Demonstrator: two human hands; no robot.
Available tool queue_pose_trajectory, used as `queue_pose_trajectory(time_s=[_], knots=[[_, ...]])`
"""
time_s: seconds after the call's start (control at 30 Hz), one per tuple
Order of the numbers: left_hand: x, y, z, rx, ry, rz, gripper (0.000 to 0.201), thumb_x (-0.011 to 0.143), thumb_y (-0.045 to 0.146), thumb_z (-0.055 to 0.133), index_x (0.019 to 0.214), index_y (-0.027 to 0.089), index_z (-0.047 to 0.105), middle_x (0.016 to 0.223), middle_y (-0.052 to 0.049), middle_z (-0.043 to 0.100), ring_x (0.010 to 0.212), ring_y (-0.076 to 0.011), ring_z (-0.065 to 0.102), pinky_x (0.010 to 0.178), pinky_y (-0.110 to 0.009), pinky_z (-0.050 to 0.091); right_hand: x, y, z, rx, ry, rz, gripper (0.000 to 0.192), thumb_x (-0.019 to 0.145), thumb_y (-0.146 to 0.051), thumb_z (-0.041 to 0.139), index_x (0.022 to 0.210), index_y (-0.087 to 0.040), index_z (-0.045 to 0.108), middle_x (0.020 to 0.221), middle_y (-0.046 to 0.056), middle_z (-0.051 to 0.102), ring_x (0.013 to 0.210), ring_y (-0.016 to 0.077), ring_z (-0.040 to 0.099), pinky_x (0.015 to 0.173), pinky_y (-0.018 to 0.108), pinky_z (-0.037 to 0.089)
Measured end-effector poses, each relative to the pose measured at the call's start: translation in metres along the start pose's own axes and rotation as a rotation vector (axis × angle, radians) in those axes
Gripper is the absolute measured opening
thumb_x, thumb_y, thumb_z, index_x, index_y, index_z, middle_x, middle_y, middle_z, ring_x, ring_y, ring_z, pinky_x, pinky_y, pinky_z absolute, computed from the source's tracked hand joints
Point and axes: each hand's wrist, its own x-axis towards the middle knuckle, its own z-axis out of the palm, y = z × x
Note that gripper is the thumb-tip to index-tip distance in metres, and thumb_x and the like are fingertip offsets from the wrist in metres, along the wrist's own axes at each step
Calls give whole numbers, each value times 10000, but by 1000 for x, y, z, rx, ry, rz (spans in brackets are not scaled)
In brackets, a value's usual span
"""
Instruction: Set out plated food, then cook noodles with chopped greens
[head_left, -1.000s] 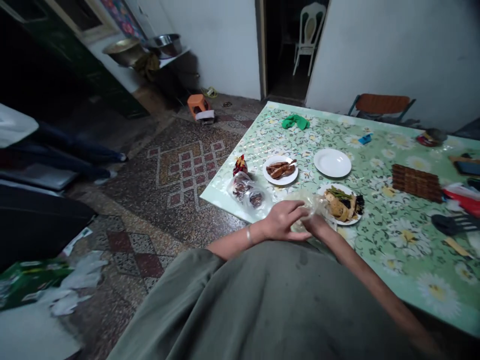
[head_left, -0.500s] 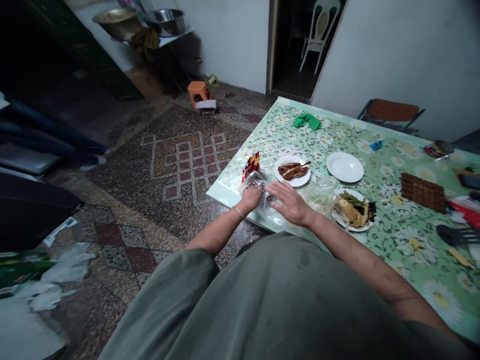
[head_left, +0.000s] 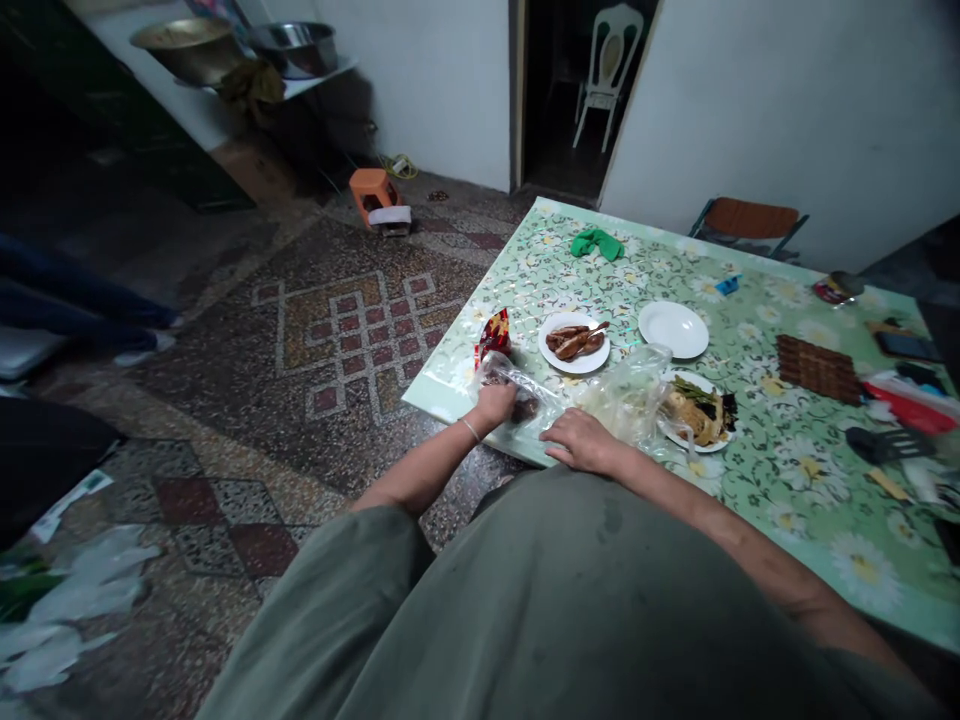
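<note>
My left hand [head_left: 495, 403] grips a clear plastic bag [head_left: 521, 392] holding dark food, at the near corner of the green flowered table [head_left: 757, 440]. My right hand [head_left: 581, 443] rests on the same bag's near end, fingers curled on the plastic. A second, crumpled clear bag [head_left: 626, 390] lies just right of my hands. Beyond them stand a plate of brown sausages [head_left: 574, 342], a white plate with nothing on it [head_left: 673, 329] and a plate of mixed food [head_left: 696, 411]. A red snack packet [head_left: 493, 334] stands by the table edge.
A green cloth [head_left: 595, 242], a brown slatted mat [head_left: 817, 367] and dark utensils [head_left: 889, 445] lie farther on the table. An orange stool [head_left: 373, 192] stands on the patterned floor. A folding chair [head_left: 744, 222] is behind the table, a white chair [head_left: 606, 70] in the doorway.
Both hands left the crumpled bag by the mixed-food plate and moved left to the bag of dark food. The right hand has since drawn back toward me along it.
</note>
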Motion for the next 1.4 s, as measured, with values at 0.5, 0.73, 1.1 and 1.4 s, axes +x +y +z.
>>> queue_pose_trajectory(time_s=[0.5,0.73,1.1,1.4], knots=[[-98,58,-219,-1447,621,401,254,566,204,798,597,210,545,522,52,519,415,-77,385,379,-230,228,18,22,-3,49,318,218,511,932,-447,596,1338,-138,575,1310,164,628,1206,271,581,1013,394,435],[-133,214,-164,-1453,432,347,289,650,257,831,691,215,548,575,59,529,452,-75,422,398,-208,291,-176,52,-19,311,899,288,253,948,-377,525,934,-179,682,858,69,712,776,175,651,744,295,517],[-33,497,91,-1554,-264,-60,290,569,205,744,628,176,461,541,75,456,476,-51,404,503,-200,328,-451,199,99,1014,982,961,375,821,-549,584,829,-177,633,747,46,670,689,180,634,670,295,516],[-32,508,142,-1541,-532,-142,173,791,267,544,881,131,603,692,-37,679,580,-125,641,571,-235,476,-457,207,128,608,668,731,331,854,-314,565,1123,-174,698,937,66,709,784,158,637,765,283,515]])
